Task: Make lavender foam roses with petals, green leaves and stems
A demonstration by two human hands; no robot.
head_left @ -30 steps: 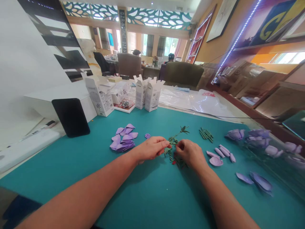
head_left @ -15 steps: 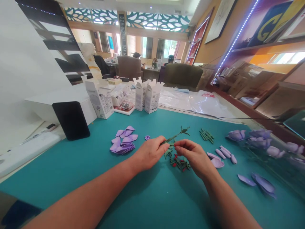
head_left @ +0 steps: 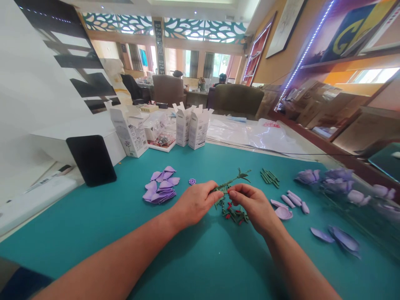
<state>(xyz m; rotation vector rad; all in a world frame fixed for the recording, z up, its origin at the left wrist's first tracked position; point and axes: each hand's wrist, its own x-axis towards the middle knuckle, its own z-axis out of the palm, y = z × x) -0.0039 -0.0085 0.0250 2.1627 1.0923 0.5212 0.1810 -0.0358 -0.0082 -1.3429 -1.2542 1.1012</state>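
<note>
My left hand (head_left: 197, 203) is closed around a green plastic flower stem (head_left: 233, 181), whose leafy tip points up and to the right. Close beside it, my right hand (head_left: 251, 204) pinches with thumb and forefinger at the stem's near side; a small red piece shows at these fingertips, too little of it visible to name. Beneath both hands lies a pile of small green and red parts (head_left: 234, 215). To the left are a stack of purple petals (head_left: 161, 185) and a small purple wheel-shaped piece (head_left: 192, 181).
Green rods (head_left: 270, 178), lilac petal pieces (head_left: 283, 213) and finished-looking purple flowers (head_left: 308, 176) lie on the right of the green mat (head_left: 187, 266). White boxes (head_left: 199, 129), a tray of bagged parts (head_left: 162, 143) and a black tablet-like panel (head_left: 91, 160) stand behind and left.
The right fingertips have come slightly closer to the left thumb at the stem. The whole view has shifted a little; the things on the mat lie as before.
</note>
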